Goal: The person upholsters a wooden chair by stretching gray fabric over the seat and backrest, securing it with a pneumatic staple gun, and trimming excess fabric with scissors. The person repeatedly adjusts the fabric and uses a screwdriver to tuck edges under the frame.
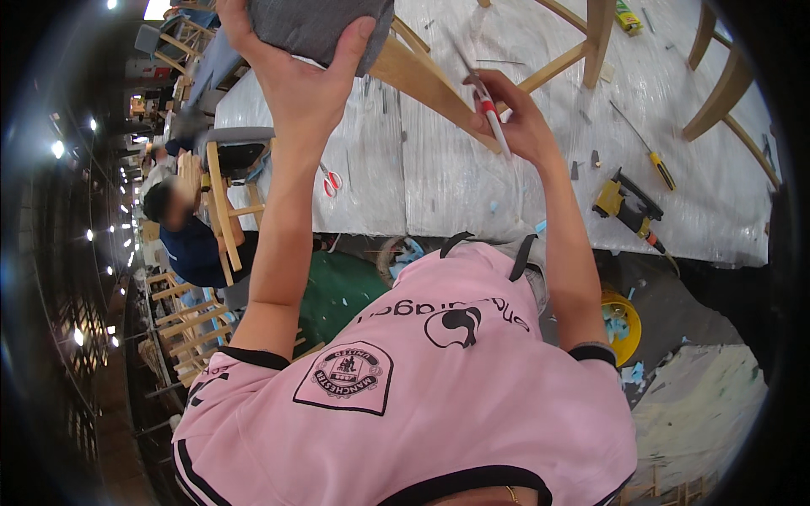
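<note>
My left hand [299, 76] grips a dark grey padded chair part [325, 29] at the top edge, its thumb pressed on the fabric. From this pad a light wooden chair leg [430, 88] slants down toward my right hand. My right hand [519, 118] is closed around a slim knife [489, 110] with a white, red-banded handle; its thin blade points up and away, beside the leg. Further wooden chair bars [553, 67] stand behind that hand. Below my left wrist, red-handled scissors [332, 183] lie on the plastic-covered table [371, 202].
At right on the table lie a yellow-handled screwdriver [662, 171] and a yellow-black staple gun [623, 201] with a hose. Curved chair legs [717, 101] stand far right. A yellow bucket [624, 337] of blue scraps sits below. Leftward, a person in dark blue [198, 249] works beside wooden frames.
</note>
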The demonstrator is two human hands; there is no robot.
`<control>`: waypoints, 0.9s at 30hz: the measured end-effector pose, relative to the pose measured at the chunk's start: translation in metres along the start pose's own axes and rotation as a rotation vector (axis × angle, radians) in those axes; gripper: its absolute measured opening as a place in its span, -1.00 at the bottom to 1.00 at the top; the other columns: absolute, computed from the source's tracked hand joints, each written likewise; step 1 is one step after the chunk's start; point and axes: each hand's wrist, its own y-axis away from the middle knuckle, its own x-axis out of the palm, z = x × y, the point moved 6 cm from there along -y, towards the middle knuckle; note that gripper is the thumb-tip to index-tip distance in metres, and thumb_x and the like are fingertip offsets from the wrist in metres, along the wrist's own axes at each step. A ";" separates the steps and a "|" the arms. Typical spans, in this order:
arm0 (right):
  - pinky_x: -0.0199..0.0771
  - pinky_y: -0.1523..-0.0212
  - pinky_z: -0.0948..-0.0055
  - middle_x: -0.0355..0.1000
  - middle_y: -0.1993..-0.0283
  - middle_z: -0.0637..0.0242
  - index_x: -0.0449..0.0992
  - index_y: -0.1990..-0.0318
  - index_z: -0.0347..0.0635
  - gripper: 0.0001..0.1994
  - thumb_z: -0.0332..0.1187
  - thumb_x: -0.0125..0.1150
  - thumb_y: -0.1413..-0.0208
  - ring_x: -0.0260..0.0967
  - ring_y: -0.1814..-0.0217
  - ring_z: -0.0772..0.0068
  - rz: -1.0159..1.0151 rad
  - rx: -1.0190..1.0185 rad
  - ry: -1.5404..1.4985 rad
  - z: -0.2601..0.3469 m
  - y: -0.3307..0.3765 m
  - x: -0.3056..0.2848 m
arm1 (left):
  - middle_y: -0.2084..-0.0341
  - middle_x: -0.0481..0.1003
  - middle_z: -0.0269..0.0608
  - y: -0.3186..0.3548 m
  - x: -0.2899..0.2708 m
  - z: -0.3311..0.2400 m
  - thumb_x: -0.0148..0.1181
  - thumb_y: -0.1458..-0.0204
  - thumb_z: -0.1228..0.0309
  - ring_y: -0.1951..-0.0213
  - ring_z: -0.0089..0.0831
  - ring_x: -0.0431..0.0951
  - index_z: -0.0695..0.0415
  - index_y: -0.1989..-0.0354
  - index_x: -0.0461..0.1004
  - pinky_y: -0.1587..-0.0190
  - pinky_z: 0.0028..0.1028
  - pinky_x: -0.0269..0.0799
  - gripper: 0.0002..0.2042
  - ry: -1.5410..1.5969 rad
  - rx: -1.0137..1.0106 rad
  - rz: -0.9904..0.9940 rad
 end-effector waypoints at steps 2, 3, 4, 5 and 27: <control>0.43 -0.24 0.29 0.47 -0.15 0.28 0.38 -0.31 -0.13 -0.20 0.06 0.55 0.02 0.46 -0.15 0.31 -0.011 -0.080 -0.016 0.014 -0.010 0.005 | -0.45 -0.12 0.07 -0.001 0.000 -0.004 0.60 0.09 0.22 -0.48 -0.09 -0.01 0.01 -0.52 -0.24 -0.48 -0.12 -0.06 0.15 -0.018 -0.026 0.071; 0.42 -0.26 0.27 0.47 -0.16 0.25 0.39 -0.29 -0.13 -0.19 0.11 0.56 0.04 0.46 -0.17 0.28 -0.016 -0.120 -0.022 0.020 -0.015 0.006 | -0.44 -0.13 0.07 -0.001 0.000 -0.005 0.60 0.09 0.24 -0.48 -0.08 -0.02 0.00 -0.51 -0.26 -0.48 -0.12 -0.07 0.15 -0.019 -0.057 0.093; 0.44 -0.25 0.24 0.47 -0.16 0.22 0.40 -0.28 -0.13 -0.20 0.14 0.53 0.04 0.47 -0.17 0.23 -0.013 -0.152 -0.001 0.027 -0.020 0.006 | -0.43 -0.14 0.08 -0.002 0.001 -0.006 0.59 0.09 0.26 -0.47 -0.07 -0.02 -0.01 -0.51 -0.28 -0.48 -0.12 -0.07 0.15 -0.020 -0.087 0.116; 0.47 -0.24 0.21 0.48 -0.17 0.19 0.42 -0.26 -0.13 -0.20 0.17 0.51 0.03 0.47 -0.16 0.18 0.002 -0.182 0.017 0.033 -0.025 0.007 | -0.44 -0.14 0.09 -0.001 -0.001 -0.007 0.59 0.09 0.26 -0.47 -0.07 -0.02 -0.02 -0.51 -0.28 -0.48 -0.11 -0.07 0.15 -0.014 -0.085 0.125; 0.51 -0.10 0.12 0.55 0.06 0.10 0.35 -0.23 -0.06 -0.08 0.32 0.54 0.19 0.54 -0.06 0.08 0.087 -0.252 -0.101 0.050 -0.032 0.010 | -0.39 -0.09 0.17 -0.002 -0.003 0.006 0.63 0.12 0.25 -0.46 -0.02 0.01 -0.03 -0.51 -0.33 -0.50 -0.09 -0.11 0.21 0.065 -0.063 0.180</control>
